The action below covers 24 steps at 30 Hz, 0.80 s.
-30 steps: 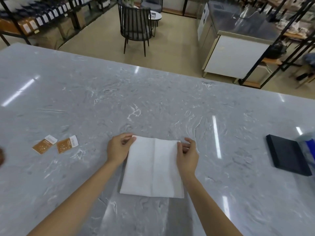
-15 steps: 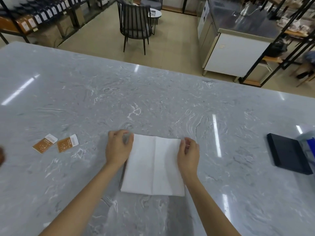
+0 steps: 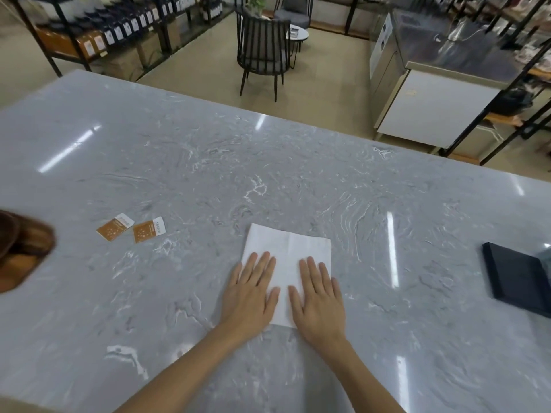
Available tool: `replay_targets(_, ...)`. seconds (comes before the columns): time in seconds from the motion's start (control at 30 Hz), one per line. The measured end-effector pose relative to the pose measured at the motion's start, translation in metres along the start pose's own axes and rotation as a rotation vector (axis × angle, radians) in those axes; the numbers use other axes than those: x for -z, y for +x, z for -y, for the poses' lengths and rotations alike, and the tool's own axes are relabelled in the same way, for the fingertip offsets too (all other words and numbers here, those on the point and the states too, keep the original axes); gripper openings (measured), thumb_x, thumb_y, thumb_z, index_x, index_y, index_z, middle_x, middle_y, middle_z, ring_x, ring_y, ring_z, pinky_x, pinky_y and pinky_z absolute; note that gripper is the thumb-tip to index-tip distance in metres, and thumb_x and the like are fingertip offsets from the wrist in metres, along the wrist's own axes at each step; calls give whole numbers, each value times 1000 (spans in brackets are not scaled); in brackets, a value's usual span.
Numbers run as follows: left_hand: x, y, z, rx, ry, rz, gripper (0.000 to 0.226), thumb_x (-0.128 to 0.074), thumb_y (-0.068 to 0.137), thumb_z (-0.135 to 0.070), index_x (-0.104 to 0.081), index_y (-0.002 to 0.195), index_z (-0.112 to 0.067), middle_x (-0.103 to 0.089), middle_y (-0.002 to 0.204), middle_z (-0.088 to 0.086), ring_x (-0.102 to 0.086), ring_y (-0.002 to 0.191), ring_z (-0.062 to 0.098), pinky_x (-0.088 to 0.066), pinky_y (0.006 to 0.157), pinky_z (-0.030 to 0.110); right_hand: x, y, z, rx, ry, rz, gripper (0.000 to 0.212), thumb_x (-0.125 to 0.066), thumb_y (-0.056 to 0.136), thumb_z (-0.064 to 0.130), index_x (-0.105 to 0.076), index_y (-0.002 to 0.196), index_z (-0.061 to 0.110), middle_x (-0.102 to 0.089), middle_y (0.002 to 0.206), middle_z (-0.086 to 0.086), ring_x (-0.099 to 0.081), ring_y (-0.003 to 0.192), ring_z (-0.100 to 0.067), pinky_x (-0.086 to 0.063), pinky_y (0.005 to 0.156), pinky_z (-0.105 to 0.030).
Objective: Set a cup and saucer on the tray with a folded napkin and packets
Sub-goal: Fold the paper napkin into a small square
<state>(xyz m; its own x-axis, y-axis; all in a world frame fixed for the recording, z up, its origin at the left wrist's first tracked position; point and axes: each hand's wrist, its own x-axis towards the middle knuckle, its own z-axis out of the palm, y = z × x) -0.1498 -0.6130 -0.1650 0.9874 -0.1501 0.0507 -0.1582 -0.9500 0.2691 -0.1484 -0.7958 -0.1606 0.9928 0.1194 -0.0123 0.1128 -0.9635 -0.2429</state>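
A white folded napkin (image 3: 287,248) lies flat on the grey marble counter (image 3: 268,180) in front of me. My left hand (image 3: 253,290) lies flat on its left half, fingers spread and pointing away. My right hand (image 3: 319,296) lies flat on its right half in the same way. Both palms cover the napkin's near part. Two orange-and-white packets (image 3: 115,226) (image 3: 149,229) lie side by side on the counter to the left, apart from the napkin. A brown wooden item (image 3: 21,248), partly cut off, sits at the left edge.
A dark flat rectangular object (image 3: 518,275) lies at the counter's right edge. Beyond the far edge stand a black chair (image 3: 262,52), shelves with bottles (image 3: 119,28) and a steel work unit (image 3: 432,93).
Both hands have let go of the napkin's far corners and moved toward me, now lying flat on it. The napkin looks shorter front to back than before.
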Motion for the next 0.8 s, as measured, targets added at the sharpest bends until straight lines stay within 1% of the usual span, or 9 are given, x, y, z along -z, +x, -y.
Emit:
replay_targets(0.17,2,-10,13,63,30,-4,75,-32,99,-56,-27,158,-11,-24,167,5,-20,155,22,-14,122,41,9,-18,-27,-82,-27,8,65,-23,105,52,-5,162,26,-1,169,11,0,157,-13,-4,129,-43)
replay_targets(0.27,6,-17,15,76,26,20,77,-28,99,-58,-21,160,-11,-18,168,4,-14,156,24,-7,124,40,12,-22,-26,-73,-19,14,64,-23,106,50,-1,162,26,3,169,9,3,157,-13,-2,129,-42)
replay_targets(0.33,12,-16,12,97,18,79,78,-26,98,-59,-18,160,-13,-14,170,3,-11,157,26,-7,126,42,15,-23,-26,-65,-15,18,65,-22,106,49,6,160,26,6,169,9,5,157,-13,0,129,-41)
replay_targets(0.43,25,-1,5,78,54,97,75,-32,93,-55,-39,151,-8,-32,163,11,-21,153,33,-20,123,51,15,-24,-24,-67,5,6,64,-20,107,49,14,157,28,9,169,9,8,156,-11,1,129,-41)
replay_targets(0.47,29,10,2,39,57,102,72,-34,94,-53,-41,149,-7,-33,162,12,-18,154,32,-19,123,50,15,-24,-24,-70,13,-1,64,-20,107,48,14,157,29,9,169,10,8,156,-10,1,129,-41)
replay_targets(0.57,34,49,-6,-122,39,133,66,-31,103,-46,-27,157,-9,-20,168,6,-4,157,24,-7,128,43,14,-25,-24,-54,39,-18,61,-20,107,46,11,158,31,7,168,13,4,157,-11,-3,129,-42)
replay_targets(0.63,34,69,-6,-166,59,175,65,-25,106,-44,-14,161,-11,-10,170,3,0,157,21,-2,128,41,15,-26,-26,-10,60,-28,59,-19,107,45,10,158,38,7,167,16,5,157,-11,-4,128,-41)
replay_targets(0.7,33,80,4,-128,100,215,65,-19,107,-46,-3,162,-15,-1,171,0,3,157,18,-1,128,43,14,-29,-29,25,46,-15,56,-17,107,46,9,157,44,9,166,20,7,157,-11,-3,128,-40)
replay_targets(0.8,34,84,32,-35,142,237,67,-14,104,-55,4,161,-24,8,170,-5,7,157,16,-3,127,47,10,-39,-32,0,26,-1,56,-15,106,50,5,158,41,9,165,19,8,157,-15,1,128,-40)
